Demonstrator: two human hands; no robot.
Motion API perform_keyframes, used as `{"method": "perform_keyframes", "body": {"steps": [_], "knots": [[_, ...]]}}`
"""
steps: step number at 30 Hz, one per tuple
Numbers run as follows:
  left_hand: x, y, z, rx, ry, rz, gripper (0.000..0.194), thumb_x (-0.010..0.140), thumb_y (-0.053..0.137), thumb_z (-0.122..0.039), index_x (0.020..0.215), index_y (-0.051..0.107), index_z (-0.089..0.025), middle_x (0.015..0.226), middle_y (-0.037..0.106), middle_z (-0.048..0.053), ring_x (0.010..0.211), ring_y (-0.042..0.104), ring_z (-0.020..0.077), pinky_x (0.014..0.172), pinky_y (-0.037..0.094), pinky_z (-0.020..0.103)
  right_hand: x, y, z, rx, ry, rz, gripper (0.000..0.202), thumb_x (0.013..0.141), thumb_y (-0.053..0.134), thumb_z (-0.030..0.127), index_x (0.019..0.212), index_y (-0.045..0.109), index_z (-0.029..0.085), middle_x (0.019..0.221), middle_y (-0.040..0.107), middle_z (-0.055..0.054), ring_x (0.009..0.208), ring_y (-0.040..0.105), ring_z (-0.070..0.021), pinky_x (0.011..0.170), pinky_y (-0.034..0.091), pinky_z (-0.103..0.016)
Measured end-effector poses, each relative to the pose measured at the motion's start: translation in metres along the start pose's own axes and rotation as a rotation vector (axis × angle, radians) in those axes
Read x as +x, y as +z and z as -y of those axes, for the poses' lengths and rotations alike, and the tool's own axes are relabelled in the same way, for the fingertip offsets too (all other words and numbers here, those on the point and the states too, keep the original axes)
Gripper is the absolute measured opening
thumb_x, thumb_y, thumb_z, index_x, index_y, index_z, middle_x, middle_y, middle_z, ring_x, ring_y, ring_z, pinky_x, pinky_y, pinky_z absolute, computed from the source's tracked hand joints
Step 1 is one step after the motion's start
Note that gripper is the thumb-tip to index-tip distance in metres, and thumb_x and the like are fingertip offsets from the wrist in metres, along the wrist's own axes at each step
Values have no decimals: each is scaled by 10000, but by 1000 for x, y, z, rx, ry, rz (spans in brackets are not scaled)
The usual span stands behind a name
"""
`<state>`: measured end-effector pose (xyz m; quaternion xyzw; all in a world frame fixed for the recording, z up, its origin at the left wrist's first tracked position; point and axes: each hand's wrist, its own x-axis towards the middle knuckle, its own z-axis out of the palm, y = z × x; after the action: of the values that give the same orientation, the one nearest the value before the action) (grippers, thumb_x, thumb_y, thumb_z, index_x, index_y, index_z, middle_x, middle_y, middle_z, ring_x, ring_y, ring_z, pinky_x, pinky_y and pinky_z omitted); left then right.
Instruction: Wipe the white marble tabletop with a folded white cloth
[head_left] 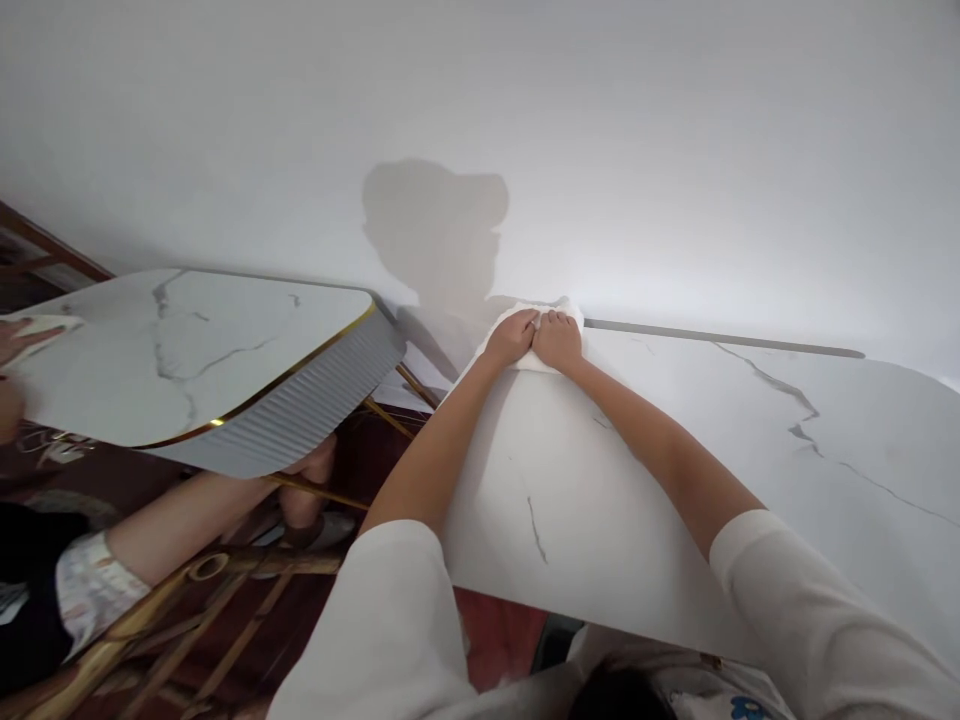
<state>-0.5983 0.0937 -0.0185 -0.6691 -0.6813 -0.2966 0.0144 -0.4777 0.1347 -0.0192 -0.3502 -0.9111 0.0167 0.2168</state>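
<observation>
1. Cloth. I view the white cloth [529, 360] bunched at the table's [540, 460] wall-side edge, near its left end.
2. Hands. I have the left hand [512, 338] closed over the cloth, and the right hand [557, 340] closed on it just beside; fingertips are partly hidden.
3. Surroundings. Behind the table stands the wall [675, 150]; left of the table, across a gap, is a second table [225, 350], where a co-worker's hand [15, 345] rests on a pale cloth [64, 324].
4. Hazards. I judge that the cloth could slip off the table's left end if pushed sideways. It might snag on the strip [720, 338] along the table's rear edge if dragged right. Leaning hard with both arms outstretched could shift the table or cost balance.
5. Writing. I can read no brand or label on the table. Left of it, low down, a pale patch [12, 602] on dark clothing is illegible; in front, a blue flower [748, 708] decorates fabric.
</observation>
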Motion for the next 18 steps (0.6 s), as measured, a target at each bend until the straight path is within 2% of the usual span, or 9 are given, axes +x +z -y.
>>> {"method": "perform_keyframes", "body": {"steps": [4, 10, 14, 18], "knots": [[-11, -15, 16, 53, -51, 45, 402, 827, 316, -200, 1077, 629, -167, 1179, 662, 100, 1096, 589, 247, 982, 433, 347, 4, 3, 23, 25, -20, 34, 403, 949, 345, 174, 1244, 546, -12, 1268, 584, -217, 1182, 484, -293, 996, 317, -381], [-40, -32, 22, 121, -90, 59, 458, 844, 283, -219, 1158, 613, -173, 1260, 634, 83, 1168, 568, 224, 1042, 405, 336, -12, -2, 54, 46, -45, 51, 427, 950, 324, 167, 1269, 517, -41, 1287, 552, -259, 1200, 465, -320, 999, 310, -424], [-75, -43, 20, 122, -122, 63, 500, 854, 277, -256, 1238, 575, -139, 1349, 579, 89, 1260, 509, 213, 1113, 347, 348, -37, -6, 79, 44, -57, 51, 456, 953, 299, 168, 1288, 491, -75, 1313, 522, -302, 1205, 465, -354, 991, 316, -478], [-124, -57, 10, 119, -130, 37, 522, 872, 270, -311, 1264, 568, -140, 1366, 566, 83, 1280, 494, 216, 1140, 324, 357, -74, -16, 108, 5, -140, 67, 497, 956, 292, 179, 1320, 452, -119, 1347, 490, -330, 1229, 462, -385, 1004, 303, -493]]}}
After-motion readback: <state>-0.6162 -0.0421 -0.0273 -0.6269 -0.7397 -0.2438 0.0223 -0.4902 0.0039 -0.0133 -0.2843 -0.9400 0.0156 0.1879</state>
